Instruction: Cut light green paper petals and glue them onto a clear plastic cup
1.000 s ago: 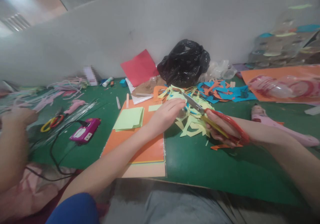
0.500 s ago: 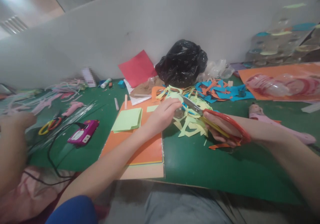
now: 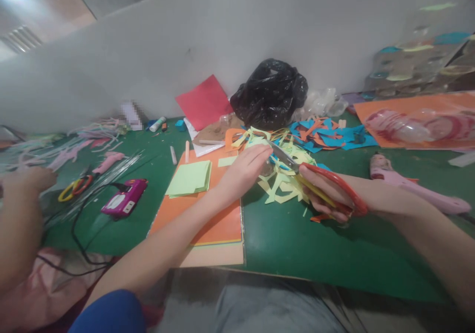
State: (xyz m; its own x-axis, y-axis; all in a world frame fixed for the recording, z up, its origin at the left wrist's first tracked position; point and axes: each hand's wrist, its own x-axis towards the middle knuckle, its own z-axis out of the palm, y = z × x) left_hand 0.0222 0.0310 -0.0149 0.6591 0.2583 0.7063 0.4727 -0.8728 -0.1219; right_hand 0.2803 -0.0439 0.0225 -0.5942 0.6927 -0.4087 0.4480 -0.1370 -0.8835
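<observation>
My right hand (image 3: 326, 194) is closed round the red and yellow handles of a pair of scissors (image 3: 284, 157). The metal blades point up and left, toward the fingertips of my left hand (image 3: 247, 169). That hand has its fingers pressed together over the pile of pale yellow-green paper scraps (image 3: 285, 184). Whatever it may be gripping is hidden by the fingers and the scraps. Below its wrist lies an orange paper sheet (image 3: 218, 224) with a stack of pale green paper squares (image 3: 191, 177) on it.
A black plastic bag (image 3: 270, 93) stands behind the scraps, beside blue and orange cuttings (image 3: 334, 135). To the right lies a pink glue gun (image 3: 419, 187). A purple power block (image 3: 124, 198) with a black cable is at left, near another person's hand (image 3: 29, 179).
Both of my hands stay almost in place. The scissors and my right hand have shifted very slightly left. The other person's hand at left has moved a little to the right.
</observation>
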